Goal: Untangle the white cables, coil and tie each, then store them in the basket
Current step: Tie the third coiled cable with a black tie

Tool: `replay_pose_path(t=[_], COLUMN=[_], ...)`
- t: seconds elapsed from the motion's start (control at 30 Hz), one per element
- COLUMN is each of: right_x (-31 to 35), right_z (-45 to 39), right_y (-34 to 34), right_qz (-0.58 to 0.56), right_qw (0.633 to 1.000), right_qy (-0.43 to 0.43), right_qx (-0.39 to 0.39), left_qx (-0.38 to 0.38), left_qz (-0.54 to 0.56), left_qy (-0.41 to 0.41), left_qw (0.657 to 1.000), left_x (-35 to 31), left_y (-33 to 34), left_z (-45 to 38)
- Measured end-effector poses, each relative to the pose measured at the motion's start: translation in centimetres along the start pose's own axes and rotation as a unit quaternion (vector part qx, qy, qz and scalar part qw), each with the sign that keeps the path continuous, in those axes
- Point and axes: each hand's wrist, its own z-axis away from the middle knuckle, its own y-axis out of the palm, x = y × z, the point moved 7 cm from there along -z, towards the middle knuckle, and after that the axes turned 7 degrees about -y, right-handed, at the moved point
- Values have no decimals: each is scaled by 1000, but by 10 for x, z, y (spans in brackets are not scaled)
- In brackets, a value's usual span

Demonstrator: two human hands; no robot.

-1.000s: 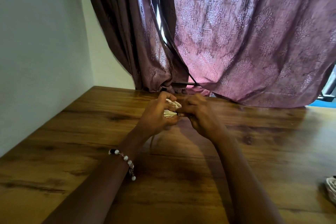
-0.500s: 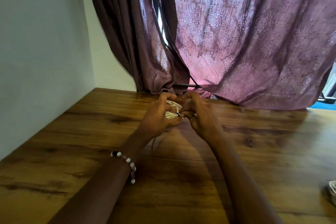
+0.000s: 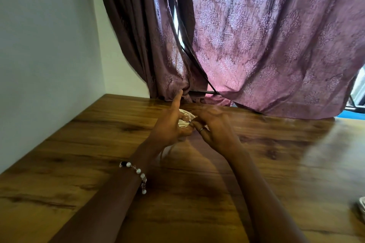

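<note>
A small coiled white cable is held above the wooden table near its far edge. My left hand grips the coil from the left, with its index finger stretched upward. My right hand meets it from the right, its fingertips pinching a thin dark tie at the coil's middle. Most of the coil is hidden between the two hands. A strand hangs down below my left hand.
A purple patterned curtain hangs just behind the hands and drapes onto the table's far edge. A white wall borders the table on the left. A white woven basket rim shows at the right edge of the view.
My left index finger has lifted off the coil and now points upward. My right hand's fingers have spread a little. Both hands have stayed at the same spot.
</note>
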Motion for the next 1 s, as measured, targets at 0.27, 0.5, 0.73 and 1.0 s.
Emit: replay_pose_path(t=[0.27, 0.5, 0.73, 1.0], right_x=[-2, -16, -28, -27], right_z=[-2, 6, 16, 15], right_y=[6, 4, 14, 18], right_qz=[-47, -104, -307, -294], right_qw=[998, 992, 936, 927], right_qy=[19, 58, 170, 232], right_qx=[48, 28, 30, 15], left_qx=[44, 68, 128, 184], left_qz=[-103, -69, 56, 108], left_qy=[36, 32, -30, -55], left_qw=[993, 995, 990, 975], left_x=[-7, -13, -10, -4], left_y=[13, 19, 15, 14], left_z=[0, 3, 7, 6])
